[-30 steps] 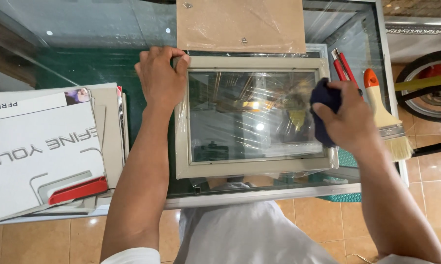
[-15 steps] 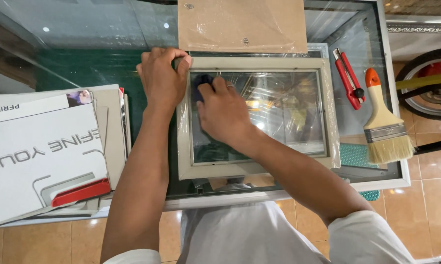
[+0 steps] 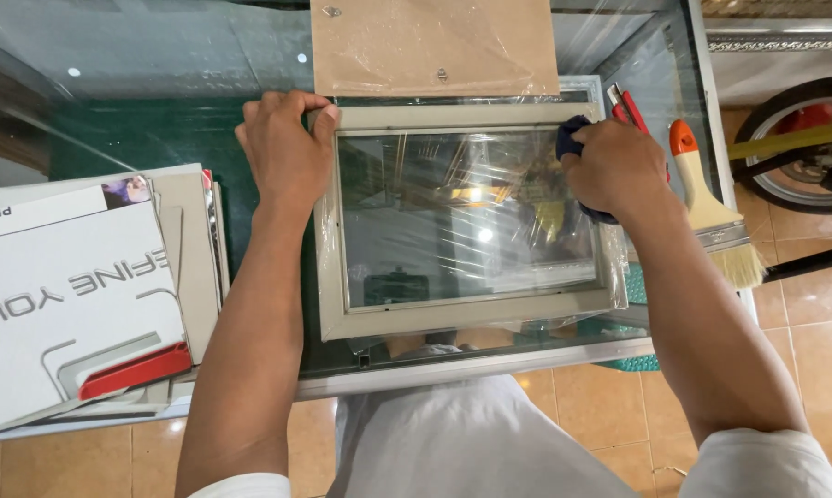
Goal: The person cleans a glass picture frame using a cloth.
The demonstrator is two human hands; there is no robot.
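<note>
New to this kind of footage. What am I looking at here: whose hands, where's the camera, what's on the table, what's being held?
There is no machine here. One camera sits on a person's head and looks down, so both arms reaching in from the bottom are that person's own.

The left hand presses on the top left corner of a pale picture frame, which lies flat on a glass table and is covered in clear film. The right hand has its grip on a dark blue cloth at the frame's top right corner.

A brown backing board lies just beyond the frame. To the right are a paintbrush with an orange handle and a red tool, partly hidden. A stack of printed boards lies to the left.
</note>
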